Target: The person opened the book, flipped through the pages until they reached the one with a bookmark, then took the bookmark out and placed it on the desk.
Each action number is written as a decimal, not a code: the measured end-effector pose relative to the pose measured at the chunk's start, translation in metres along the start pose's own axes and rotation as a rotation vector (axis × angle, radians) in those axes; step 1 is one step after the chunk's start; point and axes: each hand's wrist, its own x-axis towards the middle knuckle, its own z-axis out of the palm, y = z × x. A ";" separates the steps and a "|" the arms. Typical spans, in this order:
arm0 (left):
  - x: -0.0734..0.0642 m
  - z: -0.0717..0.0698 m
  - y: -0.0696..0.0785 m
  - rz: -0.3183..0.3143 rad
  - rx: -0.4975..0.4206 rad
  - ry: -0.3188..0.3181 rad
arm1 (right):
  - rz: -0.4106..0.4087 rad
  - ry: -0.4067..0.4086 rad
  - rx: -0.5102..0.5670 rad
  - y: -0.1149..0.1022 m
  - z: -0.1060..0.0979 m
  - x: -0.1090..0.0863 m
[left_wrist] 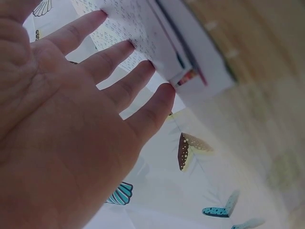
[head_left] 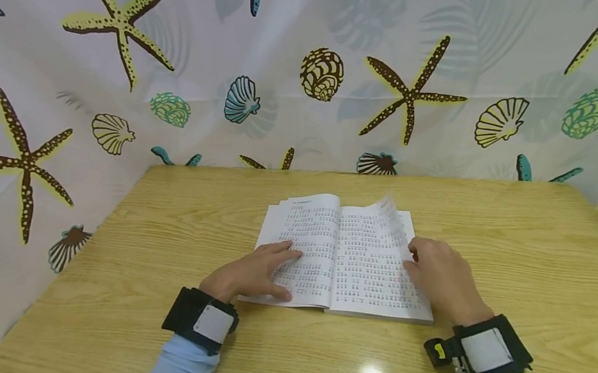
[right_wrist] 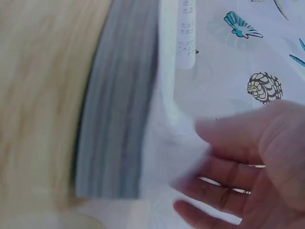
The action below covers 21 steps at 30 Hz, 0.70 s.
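Observation:
An open book (head_left: 318, 251) with rows of small printed characters lies on the wooden table. My left hand (head_left: 254, 270) rests on its left page, fingers spread and straight; in the left wrist view the fingertips (left_wrist: 127, 46) touch the printed paper. At the book's right edge, my right hand (head_left: 445, 276) pinches a page (head_left: 391, 223), whose upper corner curls up off the pages below. Close up in the right wrist view, the thumb and fingers hold the bent white page (right_wrist: 174, 143) beside the thick stack of page edges (right_wrist: 116, 105).
The wooden table (head_left: 172, 219) extends to both sides of the book and in front of it. Behind and to the left hangs a white cloth (head_left: 209, 50) printed with starfish and shells. A bright light reflection shows on the table near the front.

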 end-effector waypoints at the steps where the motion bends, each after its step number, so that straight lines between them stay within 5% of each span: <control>1: 0.000 0.000 0.000 0.000 0.000 0.000 | -0.011 0.041 0.021 -0.001 0.000 0.000; 5: 0.000 0.000 0.000 -0.003 -0.007 0.004 | -0.030 0.099 0.074 -0.001 -0.001 0.001; 11: 0.000 0.000 -0.001 -0.003 -0.015 0.008 | -0.078 0.042 0.202 -0.002 -0.002 0.002; 17: -0.001 -0.001 0.001 -0.004 -0.019 0.007 | -0.196 -0.160 0.470 -0.022 -0.005 0.002; 21: -0.002 -0.002 0.001 -0.004 -0.032 -0.002 | -0.314 -0.293 0.353 -0.038 0.004 -0.001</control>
